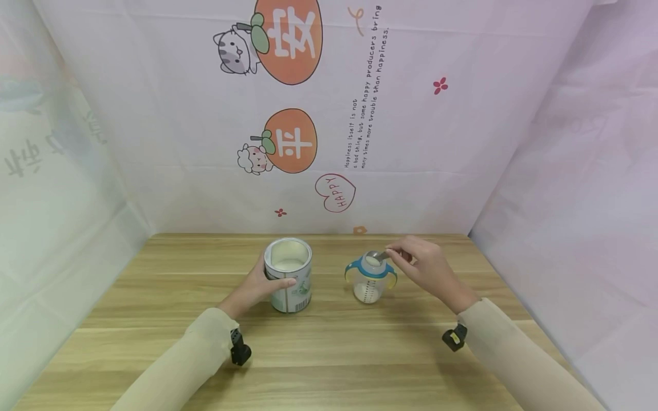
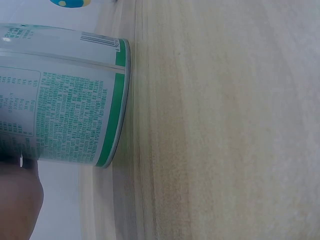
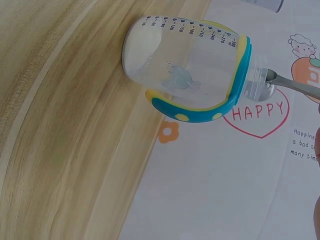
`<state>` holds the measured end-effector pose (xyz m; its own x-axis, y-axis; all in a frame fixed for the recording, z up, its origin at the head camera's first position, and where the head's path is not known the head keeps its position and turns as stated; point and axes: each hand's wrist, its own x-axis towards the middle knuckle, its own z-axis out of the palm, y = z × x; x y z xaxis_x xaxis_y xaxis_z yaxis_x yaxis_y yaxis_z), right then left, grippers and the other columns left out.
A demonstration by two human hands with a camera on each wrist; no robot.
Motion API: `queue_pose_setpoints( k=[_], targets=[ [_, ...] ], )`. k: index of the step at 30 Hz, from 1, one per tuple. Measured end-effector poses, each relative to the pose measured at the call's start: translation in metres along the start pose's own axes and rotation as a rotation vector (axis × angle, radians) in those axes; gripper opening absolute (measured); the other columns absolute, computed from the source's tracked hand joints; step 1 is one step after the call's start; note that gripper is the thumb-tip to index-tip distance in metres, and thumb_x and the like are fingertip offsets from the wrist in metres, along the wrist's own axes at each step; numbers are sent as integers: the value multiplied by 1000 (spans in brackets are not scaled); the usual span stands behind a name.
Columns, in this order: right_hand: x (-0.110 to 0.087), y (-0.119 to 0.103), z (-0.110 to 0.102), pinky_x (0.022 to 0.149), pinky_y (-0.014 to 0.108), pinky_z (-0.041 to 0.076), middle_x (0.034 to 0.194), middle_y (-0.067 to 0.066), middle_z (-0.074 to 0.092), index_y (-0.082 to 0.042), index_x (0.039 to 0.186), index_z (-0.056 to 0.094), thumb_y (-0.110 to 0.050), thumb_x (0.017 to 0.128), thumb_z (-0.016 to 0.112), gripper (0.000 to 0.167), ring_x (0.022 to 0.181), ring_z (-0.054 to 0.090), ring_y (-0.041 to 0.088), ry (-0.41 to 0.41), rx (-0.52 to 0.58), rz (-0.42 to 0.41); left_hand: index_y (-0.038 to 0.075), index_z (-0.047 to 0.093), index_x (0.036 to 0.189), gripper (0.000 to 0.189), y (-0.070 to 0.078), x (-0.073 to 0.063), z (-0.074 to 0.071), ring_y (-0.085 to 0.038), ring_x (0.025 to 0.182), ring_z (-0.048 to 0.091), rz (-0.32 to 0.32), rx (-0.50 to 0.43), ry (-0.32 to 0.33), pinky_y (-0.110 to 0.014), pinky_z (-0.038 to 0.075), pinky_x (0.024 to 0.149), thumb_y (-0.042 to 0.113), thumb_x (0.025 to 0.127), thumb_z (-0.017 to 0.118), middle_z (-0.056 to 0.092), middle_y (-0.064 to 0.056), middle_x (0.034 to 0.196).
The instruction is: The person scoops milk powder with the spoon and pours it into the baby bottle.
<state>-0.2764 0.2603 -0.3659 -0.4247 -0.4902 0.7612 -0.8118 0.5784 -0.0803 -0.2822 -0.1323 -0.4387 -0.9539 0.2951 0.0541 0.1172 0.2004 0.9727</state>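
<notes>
An open milk powder can (image 1: 302, 298) stands upright on the table, pale powder showing inside. My left hand (image 1: 255, 290) holds it from the left, thumb across its front; the left wrist view shows the can's printed side (image 2: 65, 100) close up. To its right stands a clear baby bottle (image 1: 369, 281) without a lid, with a blue and yellow two-handled collar (image 3: 242, 70). White powder (image 3: 142, 47) lies at its bottom. My right hand (image 1: 424, 265) pinches the handle of a metal spoon (image 3: 295, 86), whose bowl is at the bottle's mouth.
The wooden table (image 1: 329, 359) ends at the back against a white printed cloth (image 1: 411, 160). More cloth hangs on the left (image 1: 67, 188) and right (image 1: 576, 188). A black wrist camera is strapped to each sleeve.
</notes>
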Motion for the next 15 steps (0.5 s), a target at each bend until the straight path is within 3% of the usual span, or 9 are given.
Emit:
queue_pose_setpoints(
  k=[7, 15],
  targets=[
    [-2, 2, -1, 52, 28, 47, 77, -6, 63, -8, 96, 75, -1, 85, 75, 12, 67, 53, 5, 4, 11, 14, 29, 10, 159, 108, -1, 1, 0, -37, 141, 34, 9, 0, -3, -63, 21, 114, 34, 82, 85, 37, -13, 152],
    [-5, 2, -1, 53, 28, 47, 80, -6, 65, -9, 97, 75, 0, 84, 76, 15, 68, 53, 5, 14, 30, 2, 27, 12, 158, 104, -2, 2, -1, -37, 141, 35, 63, -8, -20, -62, 22, 114, 31, 84, 84, 38, -13, 150]
  ],
)
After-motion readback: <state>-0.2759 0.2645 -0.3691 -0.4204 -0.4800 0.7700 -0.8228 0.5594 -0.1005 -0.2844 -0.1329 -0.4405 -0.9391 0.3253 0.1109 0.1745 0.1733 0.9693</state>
